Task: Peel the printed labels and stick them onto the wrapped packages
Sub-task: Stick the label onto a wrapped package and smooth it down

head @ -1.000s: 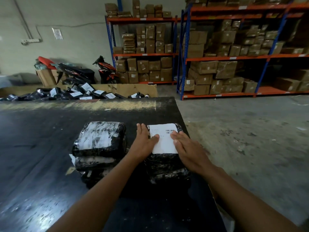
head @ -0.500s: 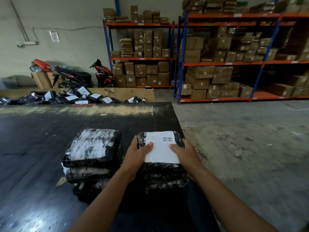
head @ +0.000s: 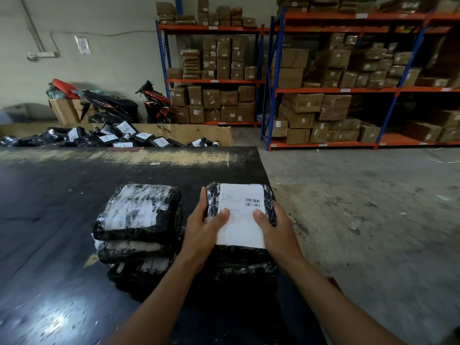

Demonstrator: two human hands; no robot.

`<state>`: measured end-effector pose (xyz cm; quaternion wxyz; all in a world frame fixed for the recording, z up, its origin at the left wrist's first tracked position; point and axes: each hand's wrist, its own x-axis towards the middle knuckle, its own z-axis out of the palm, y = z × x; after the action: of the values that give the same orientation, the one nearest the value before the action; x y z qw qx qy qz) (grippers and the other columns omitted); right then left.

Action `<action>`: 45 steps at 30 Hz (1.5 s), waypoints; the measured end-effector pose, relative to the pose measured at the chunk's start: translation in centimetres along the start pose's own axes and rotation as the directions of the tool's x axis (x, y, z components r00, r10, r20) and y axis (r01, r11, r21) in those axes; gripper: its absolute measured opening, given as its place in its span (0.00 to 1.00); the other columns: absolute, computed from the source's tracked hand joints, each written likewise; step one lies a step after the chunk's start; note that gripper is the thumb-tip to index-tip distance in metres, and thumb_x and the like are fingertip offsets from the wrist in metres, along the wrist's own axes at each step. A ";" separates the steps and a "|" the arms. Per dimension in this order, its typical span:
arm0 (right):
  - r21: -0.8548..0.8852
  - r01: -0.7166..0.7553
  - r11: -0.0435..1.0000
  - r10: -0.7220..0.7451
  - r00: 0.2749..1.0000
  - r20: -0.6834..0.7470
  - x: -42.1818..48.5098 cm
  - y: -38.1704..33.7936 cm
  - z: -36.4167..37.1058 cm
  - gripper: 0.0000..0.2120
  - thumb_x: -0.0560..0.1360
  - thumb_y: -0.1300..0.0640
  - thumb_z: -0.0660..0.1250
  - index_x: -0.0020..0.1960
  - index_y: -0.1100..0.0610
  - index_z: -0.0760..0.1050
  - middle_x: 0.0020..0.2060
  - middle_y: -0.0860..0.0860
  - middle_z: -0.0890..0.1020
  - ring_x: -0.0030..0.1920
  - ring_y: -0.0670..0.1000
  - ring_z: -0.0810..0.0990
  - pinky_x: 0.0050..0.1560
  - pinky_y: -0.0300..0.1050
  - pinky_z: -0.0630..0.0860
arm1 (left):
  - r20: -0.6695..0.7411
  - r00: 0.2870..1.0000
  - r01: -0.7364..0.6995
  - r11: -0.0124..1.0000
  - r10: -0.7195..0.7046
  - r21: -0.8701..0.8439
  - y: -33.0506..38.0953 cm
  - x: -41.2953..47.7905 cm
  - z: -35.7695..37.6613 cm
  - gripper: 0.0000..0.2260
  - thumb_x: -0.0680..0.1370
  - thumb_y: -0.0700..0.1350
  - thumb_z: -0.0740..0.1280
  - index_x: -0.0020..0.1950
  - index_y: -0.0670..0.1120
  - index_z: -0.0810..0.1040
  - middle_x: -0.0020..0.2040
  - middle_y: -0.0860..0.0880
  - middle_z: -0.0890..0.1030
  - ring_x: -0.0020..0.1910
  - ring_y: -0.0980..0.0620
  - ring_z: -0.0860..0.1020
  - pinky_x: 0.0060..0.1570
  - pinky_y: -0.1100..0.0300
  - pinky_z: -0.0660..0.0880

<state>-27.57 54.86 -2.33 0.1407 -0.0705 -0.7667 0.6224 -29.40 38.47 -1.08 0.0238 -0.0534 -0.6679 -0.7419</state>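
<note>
Fingers (head: 204, 199): head view, and both sets are clamped on! They curl round the two sides of the top package, with each thumb flat on the white paper.
Left hand (head: 201, 235): grips the package's left side, thumb tip planted on the label's left margin.
Right hand (head: 280, 232): wrapped round the right side, thumb landing on the label just under the barcodes.
Label (head: 240, 230): white with two barcodes, lying flat across the top face and covering most of it.
Top package (head: 211, 205): black glossy wrap, at the head of its own stack (head: 245, 268). That's hard against the right edge of the bench, toward the near corner. Whether it rests on the one below, I cannot tell.
Second stack (head: 139, 212): just beside it on the left, more black-wrapped packages, the top one smeared white with no label showing.
Bench (head: 62, 195): dark and shiny, scuffed pale along the far edge.
Beyond the far edge: a heap of labelled parcels (head: 107, 139) behind a cardboard wall (head: 199, 134).
Background: two scooters (head: 154, 103) by the wall, orange-and-blue racks (head: 336, 90) loaded with brown boxes, and grey concrete floor (head: 361, 207) off the right edge.
</note>
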 end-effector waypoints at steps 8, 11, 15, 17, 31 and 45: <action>-0.035 0.149 0.988 -0.152 0.984 -0.097 -2.8 -0.6 0.3 0.23 0.80 0.54 0.64 0.74 0.51 0.65 0.59 0.43 0.78 0.53 0.36 0.77 0.44 0.24 0.72 | -0.117 0.987 -0.113 0.993 0.109 -0.028 0.2 -2.3 0.7 0.34 0.76 0.36 0.71 0.78 0.51 0.61 0.45 0.58 0.86 0.41 0.56 0.84 0.36 0.61 0.80; -0.050 0.106 0.993 -0.111 0.988 -0.105 -2.4 -1.1 0.0 0.26 0.79 0.51 0.66 0.75 0.53 0.65 0.63 0.47 0.78 0.57 0.45 0.78 0.44 0.24 0.71 | -0.122 0.989 -0.085 0.996 0.080 -0.037 0.9 -2.1 1.0 0.34 0.75 0.36 0.72 0.78 0.50 0.62 0.45 0.58 0.85 0.41 0.56 0.84 0.38 0.58 0.81; -0.013 0.134 0.991 -0.135 0.983 -0.126 -1.8 -2.4 -0.8 0.22 0.77 0.51 0.68 0.69 0.52 0.73 0.57 0.47 0.82 0.54 0.47 0.81 0.48 0.35 0.79 | -0.135 0.988 -0.077 0.996 0.069 -0.048 2.3 -1.9 1.4 0.35 0.75 0.37 0.72 0.78 0.50 0.60 0.57 0.50 0.83 0.49 0.49 0.84 0.49 0.49 0.82; 0.018 0.138 0.990 -0.135 0.982 -0.131 -1.8 -2.9 -1.2 0.19 0.76 0.51 0.69 0.67 0.52 0.75 0.55 0.47 0.83 0.52 0.46 0.82 0.53 0.46 0.81 | -0.151 0.986 -0.074 0.996 0.065 -0.050 2.9 -2.0 1.5 0.35 0.75 0.38 0.72 0.78 0.49 0.60 0.61 0.48 0.81 0.53 0.47 0.83 0.53 0.46 0.81; 0.130 -0.014 0.991 0.032 0.990 -0.139 -10.9 -2.4 -1.4 0.10 0.75 0.58 0.69 0.55 0.51 0.82 0.45 0.46 0.85 0.45 0.48 0.85 0.50 0.50 0.82 | -0.235 0.972 0.022 1.000 -0.022 -0.004 2.2 -11.0 -0.5 0.20 0.71 0.38 0.76 0.61 0.47 0.81 0.47 0.49 0.86 0.43 0.49 0.85 0.46 0.48 0.83; -0.016 -0.256 0.967 0.250 0.956 -0.154 -27.5 1.7 -2.7 0.09 0.76 0.55 0.68 0.55 0.48 0.82 0.47 0.47 0.85 0.48 0.51 0.84 0.55 0.56 0.81 | -0.209 0.940 0.281 0.959 -0.268 0.034 -4.3 -26.1 -3.2 0.29 0.71 0.45 0.77 0.70 0.46 0.74 0.51 0.49 0.85 0.43 0.51 0.85 0.47 0.50 0.83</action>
<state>-0.74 49.94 -7.03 0.1161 -0.2172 -0.7494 0.6146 -4.08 34.85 -8.55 -0.0105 0.1169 -0.6861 -0.7180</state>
